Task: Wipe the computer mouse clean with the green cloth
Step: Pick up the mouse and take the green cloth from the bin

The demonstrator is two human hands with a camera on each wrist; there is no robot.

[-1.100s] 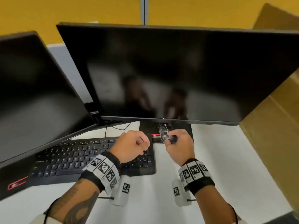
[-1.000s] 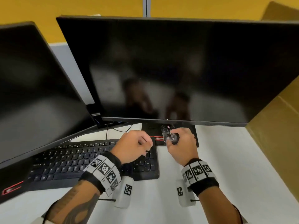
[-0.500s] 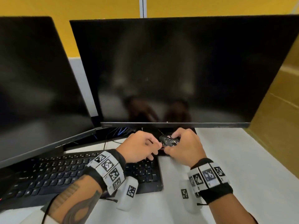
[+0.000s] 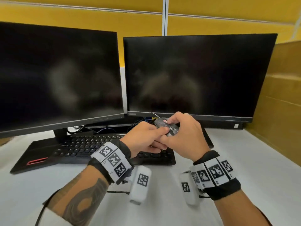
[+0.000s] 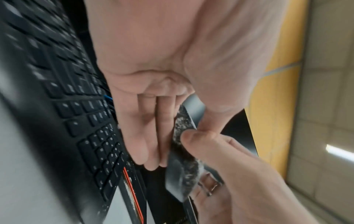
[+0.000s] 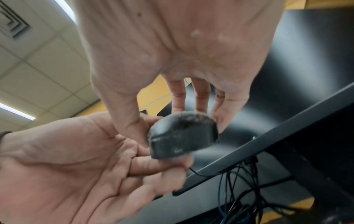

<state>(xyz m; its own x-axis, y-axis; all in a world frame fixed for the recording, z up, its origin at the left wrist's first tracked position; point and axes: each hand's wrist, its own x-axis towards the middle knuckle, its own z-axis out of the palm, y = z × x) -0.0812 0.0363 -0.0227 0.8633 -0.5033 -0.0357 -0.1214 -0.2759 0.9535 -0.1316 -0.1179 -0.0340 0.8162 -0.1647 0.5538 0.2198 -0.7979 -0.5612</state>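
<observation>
A black computer mouse (image 4: 164, 126), speckled with pale dust, is held in the air over the right end of the keyboard, just below the right monitor's lower edge. My right hand (image 4: 171, 128) grips it from the right, thumb on the near side and fingers over the top. My left hand (image 4: 160, 133) pinches its left end, fingers curled beneath. The right wrist view shows the mouse (image 6: 182, 136) from below, with my left hand (image 6: 153, 165) curled under it. The left wrist view shows the mouse (image 5: 182, 125) edge-on between both thumbs. No green cloth appears in any view.
A black keyboard (image 4: 91, 147) lies on the white desk (image 4: 244, 152) under my left wrist. Two dark monitors (image 4: 57, 75) (image 4: 195, 75) stand close behind. A brown cardboard wall (image 4: 280, 103) borders the right side. Cables (image 4: 105, 129) run under the monitors.
My left hand, a fist beside the mouse a second ago, has moved right and now pinches it. The mouse has turned in my right hand. The head view has tilted up.
</observation>
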